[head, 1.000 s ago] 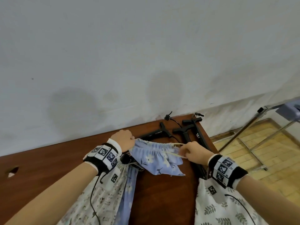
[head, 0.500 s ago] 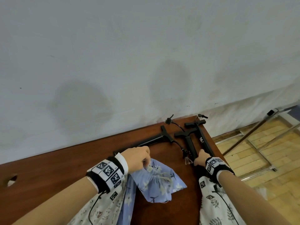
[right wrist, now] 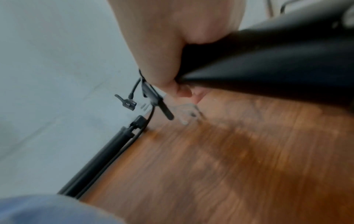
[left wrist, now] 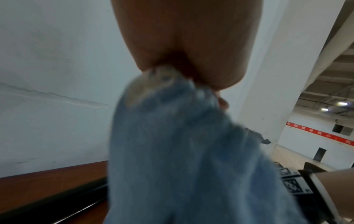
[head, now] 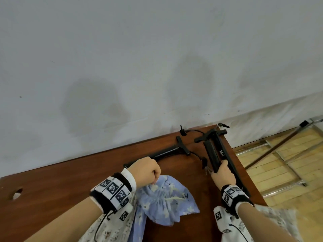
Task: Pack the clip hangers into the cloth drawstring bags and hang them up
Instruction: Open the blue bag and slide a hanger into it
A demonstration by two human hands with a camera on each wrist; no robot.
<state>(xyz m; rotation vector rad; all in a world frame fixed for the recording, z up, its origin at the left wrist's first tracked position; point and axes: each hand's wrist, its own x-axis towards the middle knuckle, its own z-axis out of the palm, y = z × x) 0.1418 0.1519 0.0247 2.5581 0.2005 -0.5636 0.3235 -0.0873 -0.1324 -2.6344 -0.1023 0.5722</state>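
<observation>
Left grip (head: 146, 172) fisted, pinching; right grip (head: 222, 175) curled, clasping.

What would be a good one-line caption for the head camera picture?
Left hand holds a blue floral bag while right hand grips a black hanger on the wooden table.

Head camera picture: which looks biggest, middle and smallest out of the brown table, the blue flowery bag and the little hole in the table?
1. Table, biggest by far.
2. Blue bag, gripped at its top by the left hand.
3. Hole, smallest, near the table's left edge.
</observation>
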